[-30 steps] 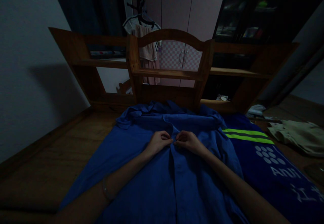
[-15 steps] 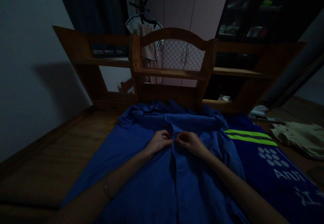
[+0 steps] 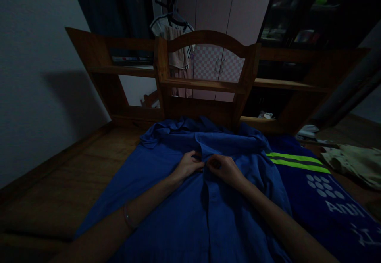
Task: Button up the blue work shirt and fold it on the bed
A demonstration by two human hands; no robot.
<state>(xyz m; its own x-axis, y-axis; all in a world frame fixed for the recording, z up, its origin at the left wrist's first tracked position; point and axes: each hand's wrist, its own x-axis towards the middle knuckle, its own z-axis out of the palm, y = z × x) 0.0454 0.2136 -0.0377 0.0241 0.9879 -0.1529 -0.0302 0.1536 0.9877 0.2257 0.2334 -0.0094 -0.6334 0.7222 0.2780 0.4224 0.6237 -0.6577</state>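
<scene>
A blue button-up shirt [image 3: 166,199] lies spread on the wooden bed boards, its front placket running down the middle. On the left edge of the placket, my left hand [image 3: 189,165] pinches the cloth between thumb and fingers. Directly opposite, my right hand [image 3: 224,168] pinches the other edge, fingertips almost meeting those of the left. Any button between the fingertips is too small and dark to make out. A thin bracelet [image 3: 127,217] circles my left wrist.
A wooden headboard with shelves [image 3: 205,83] stands behind the shirt. To the right lies a dark blue garment with yellow-green stripes [image 3: 297,162] and white lettering. Pale cloth [image 3: 354,164] is farther right. Bare boards [image 3: 74,179] and a wall [image 3: 38,96] are at left.
Both hands stay at the same spot on the placket, with only small finger shifts; the left fingers have drawn slightly closer together. The whole view has shifted a little.
</scene>
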